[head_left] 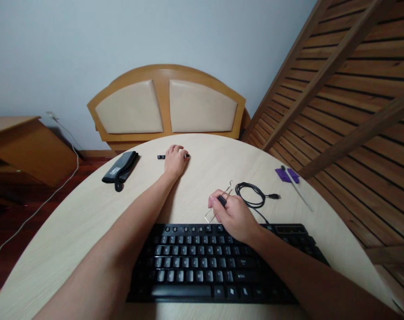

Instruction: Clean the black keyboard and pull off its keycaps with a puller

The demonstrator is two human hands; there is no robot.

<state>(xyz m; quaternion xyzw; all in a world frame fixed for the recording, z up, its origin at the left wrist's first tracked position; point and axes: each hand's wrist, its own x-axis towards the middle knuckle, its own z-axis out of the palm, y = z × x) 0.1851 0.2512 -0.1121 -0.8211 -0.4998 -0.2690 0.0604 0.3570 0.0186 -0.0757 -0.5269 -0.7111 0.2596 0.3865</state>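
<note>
My left hand (175, 161) reaches to the far side of the round table (72, 222), fingers curled over small black keycaps (161, 157) lying in a row there. What the fingers grip is hidden. My right hand (233, 216) rests at the top edge of the black keyboard (195, 262), closed on a wire keycap puller (222, 201) with a black handle. The keyboard lies near the table's front edge, under both forearms.
A coiled black USB cable (251, 194) lies right of my right hand. A dark pouch (120, 167) sits at the far left, a purple-handled brush (290, 176) at the far right. A wooden headboard (167, 104) stands behind the table; wooden slats lean at right.
</note>
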